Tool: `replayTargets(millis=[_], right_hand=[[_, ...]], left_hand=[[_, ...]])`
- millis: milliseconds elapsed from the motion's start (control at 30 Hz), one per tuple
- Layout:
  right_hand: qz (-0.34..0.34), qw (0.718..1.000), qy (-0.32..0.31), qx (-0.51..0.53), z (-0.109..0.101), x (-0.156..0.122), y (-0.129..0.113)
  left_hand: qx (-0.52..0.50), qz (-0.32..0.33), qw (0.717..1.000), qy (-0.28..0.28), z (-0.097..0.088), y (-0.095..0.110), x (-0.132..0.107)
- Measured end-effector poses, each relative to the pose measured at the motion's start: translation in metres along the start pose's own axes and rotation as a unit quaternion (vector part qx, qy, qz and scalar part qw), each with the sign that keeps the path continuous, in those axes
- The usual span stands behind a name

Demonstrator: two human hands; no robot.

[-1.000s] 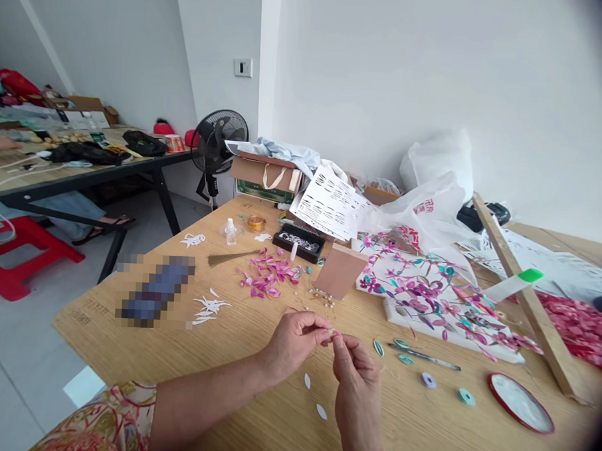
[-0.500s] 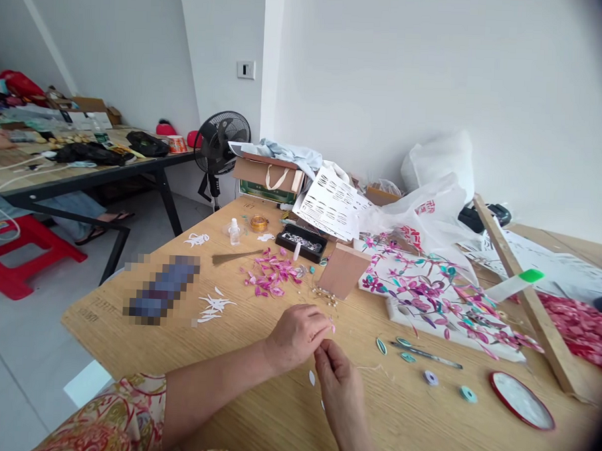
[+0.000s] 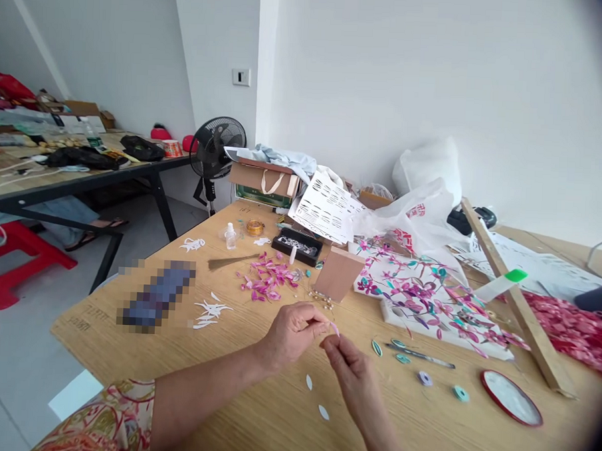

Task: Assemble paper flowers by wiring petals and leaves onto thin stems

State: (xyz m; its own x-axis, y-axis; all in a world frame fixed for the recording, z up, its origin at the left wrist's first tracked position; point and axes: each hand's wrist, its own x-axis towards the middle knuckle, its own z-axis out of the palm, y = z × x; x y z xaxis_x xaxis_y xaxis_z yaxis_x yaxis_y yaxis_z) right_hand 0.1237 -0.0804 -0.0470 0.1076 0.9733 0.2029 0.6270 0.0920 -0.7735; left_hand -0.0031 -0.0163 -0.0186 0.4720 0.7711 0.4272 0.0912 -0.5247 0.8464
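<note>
My left hand (image 3: 296,335) is closed in a pinch at the middle of the table. A thin pink strip (image 3: 335,329), perhaps a petal, shows between its fingertips and those of my right hand (image 3: 352,371). Thumb and forefinger of the right hand press together at the strip's lower end. Two white leaf-shaped pieces (image 3: 323,412) lie on the wood just below the hands. Beyond them is a scatter of pink petals (image 3: 269,277). Pearl-tipped stems (image 3: 322,297) rest by an upright wooden block (image 3: 337,273).
To the right are tweezers (image 3: 425,356), a lilac spool (image 3: 424,378), a teal spool (image 3: 460,393) and a red-rimmed oval dish (image 3: 510,398). A wooden bar (image 3: 517,295) lies past finished flower sprays (image 3: 418,284). White slivers (image 3: 210,312) and a small bottle (image 3: 231,236) are at left.
My hands have drawn slightly apart, and more of the pink strip shows between them. Both white leaf pieces are now in full view. The camera has shifted a little.
</note>
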Motion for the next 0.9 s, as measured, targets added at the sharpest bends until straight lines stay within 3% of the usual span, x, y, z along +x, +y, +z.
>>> replayTargets(millis=[67, 167, 267, 367, 433, 533, 633, 700, 833, 900], right_hand=[[-0.014, 0.999, 0.016, -0.046, 0.007, -0.014, -0.011], [-0.07, 0.991, 0.033, -0.113, -0.008, -0.021, -0.03], [-0.095, 0.982, 0.067, -0.15, -0.04, -0.005, -0.036], [-0.06, 0.986, 0.067, -0.14, -0.058, 0.017, -0.024], [-0.034, 0.995, 0.041, -0.084, -0.052, 0.023, -0.011], [-0.014, 1.0, 0.006, 0.003, -0.022, 0.014, -0.001], [-0.009, 1.0, 0.01, -0.01, 0.004, -0.011, -0.008], [-0.03, 0.998, 0.016, -0.05, 0.005, -0.023, -0.019], [-0.095, 0.987, 0.051, -0.118, -0.032, -0.019, -0.037], [-0.088, 0.983, 0.077, -0.143, -0.054, -0.003, -0.035]], left_hand=[[0.042, 0.018, 0.999, 0.017, 0.0, -0.003, 0.002], [0.105, 0.072, 0.992, -0.02, 0.0, -0.008, 0.003], [0.138, 0.124, 0.979, -0.08, 0.001, -0.007, -0.001], [0.099, 0.148, 0.978, -0.11, 0.001, 0.0, -0.005], [0.042, 0.13, 0.987, -0.083, 0.0, 0.004, -0.006], [-0.003, 0.081, 0.997, -0.018, 0.0, 0.007, -0.004], [0.026, 0.074, 0.997, 0.021, 0.0, 0.003, 0.0], [0.062, 0.087, 0.994, 0.014, 0.001, -0.002, 0.001], [0.133, 0.126, 0.982, -0.048, 0.004, -0.006, 0.0], [0.133, 0.146, 0.977, -0.076, 0.005, -0.004, -0.003]])
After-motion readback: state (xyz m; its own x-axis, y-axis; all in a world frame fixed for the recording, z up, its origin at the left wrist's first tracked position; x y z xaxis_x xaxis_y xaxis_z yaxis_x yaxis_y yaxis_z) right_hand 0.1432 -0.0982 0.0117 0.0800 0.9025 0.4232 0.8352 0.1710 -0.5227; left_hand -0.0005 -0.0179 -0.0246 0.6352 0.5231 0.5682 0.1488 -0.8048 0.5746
